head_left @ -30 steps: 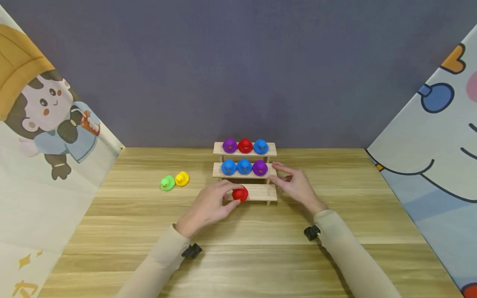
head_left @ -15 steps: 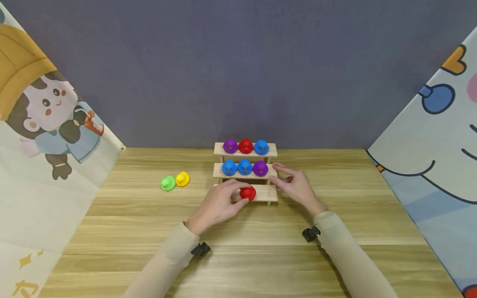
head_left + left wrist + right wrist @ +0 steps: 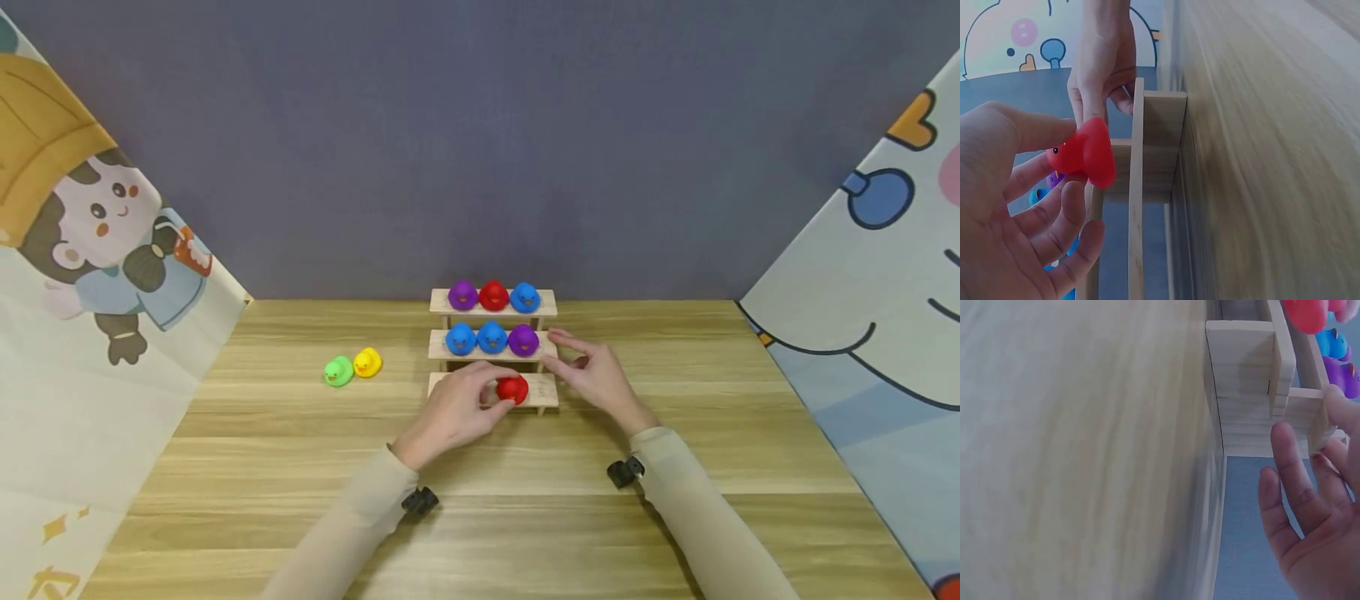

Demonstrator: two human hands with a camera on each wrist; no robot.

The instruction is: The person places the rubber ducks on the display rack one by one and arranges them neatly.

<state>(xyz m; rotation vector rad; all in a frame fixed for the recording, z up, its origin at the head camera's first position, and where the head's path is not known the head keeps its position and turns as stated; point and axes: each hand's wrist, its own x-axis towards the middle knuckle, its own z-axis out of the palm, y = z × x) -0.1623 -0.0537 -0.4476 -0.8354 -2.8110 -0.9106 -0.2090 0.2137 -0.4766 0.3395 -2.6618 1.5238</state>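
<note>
A red rubber duck (image 3: 512, 389) is pinched between the thumb and fingers of my left hand (image 3: 459, 410), over the lowest step of a three-tier wooden stand (image 3: 545, 389). In the left wrist view the duck (image 3: 1090, 153) looks slightly apart from the board's edge. My right hand (image 3: 596, 379) grips the right end of the middle step, with thumb and forefinger at its two edges; the other fingers extend loosely below in the right wrist view. A purple duck (image 3: 523, 340) and two blue ducks, one in the centre (image 3: 492, 337), sit on that middle step.
Purple (image 3: 462, 296), red (image 3: 494, 296) and blue (image 3: 525, 297) ducks line the top step. To the left on the table (image 3: 285, 450) lie a green duck (image 3: 339, 372) and a yellow duck (image 3: 367, 362). A grey wall (image 3: 480, 150) stands behind the stand.
My left hand has carried the red duck rightward along the lowest step, from its left part to right of its middle. The right hand has stayed at the middle step's end.
</note>
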